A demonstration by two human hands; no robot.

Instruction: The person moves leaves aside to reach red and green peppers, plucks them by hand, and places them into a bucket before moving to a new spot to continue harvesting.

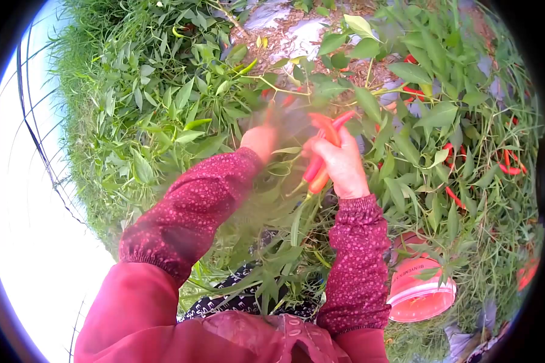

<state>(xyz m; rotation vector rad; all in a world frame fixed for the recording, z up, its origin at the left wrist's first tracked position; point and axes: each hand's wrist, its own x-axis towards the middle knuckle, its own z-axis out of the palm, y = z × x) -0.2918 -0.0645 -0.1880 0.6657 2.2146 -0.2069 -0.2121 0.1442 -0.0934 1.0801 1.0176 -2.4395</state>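
Several red and orange chili peppers (316,168) are in my right hand (340,158), its fingers wrapped round them, with green stems pointing down. To its left, my left hand (261,140) is smeared by motion among the pepper leaves, and its fingers cannot be made out. Red peppers (289,100) show blurred just above and between the hands. Both forearms wear dark red patterned sleeves.
A red bucket (421,293) lies tilted among the plants at the lower right. More red peppers (511,164) hang on the right-hand plants, and a green pepper (198,123) hangs at the left. Pale ground sheeting (303,37) shows at the top.
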